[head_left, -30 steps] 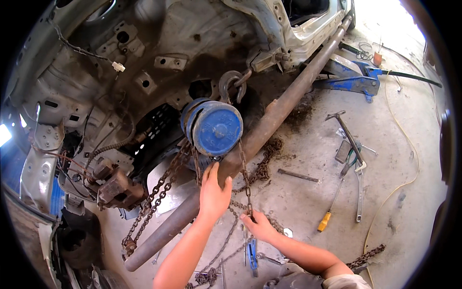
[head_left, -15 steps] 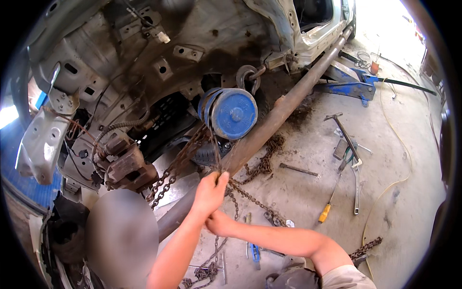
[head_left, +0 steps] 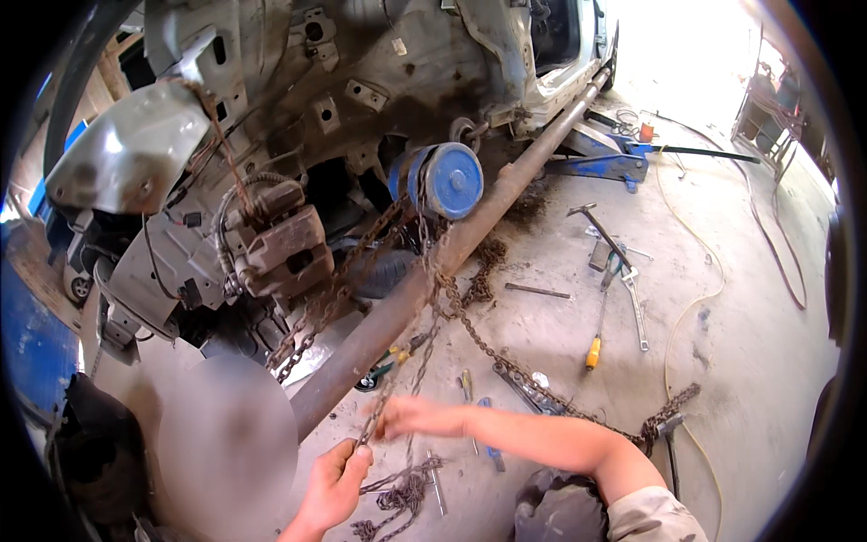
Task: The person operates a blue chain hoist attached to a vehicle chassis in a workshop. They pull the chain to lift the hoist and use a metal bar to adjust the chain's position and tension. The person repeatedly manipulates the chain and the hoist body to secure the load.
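Note:
A blue chain hoist (head_left: pixel 453 182) hangs by its hook beside a long rusty pipe, with chains running down from it. My left hand (head_left: pixel 334 479) is closed around the thin hand chain (head_left: pixel 386 390) near the bottom of the view. Just above it, my right hand (head_left: pixel 420 418) is beside the same chain, slightly smeared by motion. Its fingers look stretched out toward the links and not wrapped round them. A heavier load chain (head_left: pixel 515 361) slants from below the hoist to the lower right.
The rusty pipe (head_left: pixel 379 339) crosses diagonally beside the stripped car body (head_left: pixel 361 54). A brake caliper (head_left: pixel 287 248) sits at left. On the floor lie a hammer (head_left: pixel 603 235), an adjustable wrench (head_left: pixel 637 312), a yellow-handled screwdriver (head_left: pixel 593 352) and a blue jack (head_left: pixel 596 169). A blurred oval hides the lower left.
My left hand has moved down with the hand chain in its grip. My right hand has shifted slightly left, and its fingers have opened. The view has also shifted.

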Tool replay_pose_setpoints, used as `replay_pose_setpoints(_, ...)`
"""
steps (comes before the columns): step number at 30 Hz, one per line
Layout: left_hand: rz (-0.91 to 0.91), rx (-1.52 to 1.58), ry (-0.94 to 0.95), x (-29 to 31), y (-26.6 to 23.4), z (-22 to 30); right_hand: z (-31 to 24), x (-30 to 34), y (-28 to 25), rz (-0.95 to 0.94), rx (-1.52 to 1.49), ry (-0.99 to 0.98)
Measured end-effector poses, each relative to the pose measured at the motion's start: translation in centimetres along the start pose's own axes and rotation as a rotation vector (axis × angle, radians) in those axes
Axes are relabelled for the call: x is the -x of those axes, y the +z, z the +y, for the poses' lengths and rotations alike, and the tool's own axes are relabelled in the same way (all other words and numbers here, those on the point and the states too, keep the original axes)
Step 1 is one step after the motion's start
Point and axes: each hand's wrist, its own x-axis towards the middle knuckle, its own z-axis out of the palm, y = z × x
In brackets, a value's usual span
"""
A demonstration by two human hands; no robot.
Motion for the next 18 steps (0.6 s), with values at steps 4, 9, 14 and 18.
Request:
replay_pose_setpoints(4,0.029,-0.158,0.122,0.4,2.2,-0.6,-2.2,-1.1,-3.5,0.279,-0.556,-0.176)
replay_pose_setpoints(9,0.01,-0.324,0.183,0.4,5.7,-1.4,-4.2,0.9,-6.3,0.738,-0.353,-0.213)
replay_pose_setpoints(14,0.103,-0.354,0.162,-2.6,6.4,-4.7,-1.0,5.0,-12.4,0.969,0.105,-0.157)
replay_pose_setpoints(18,0.078,-0.386,0.086,-5.1,6.9,-6.8,4.1,13.1,-21.1,1.258,1.001,0.034)
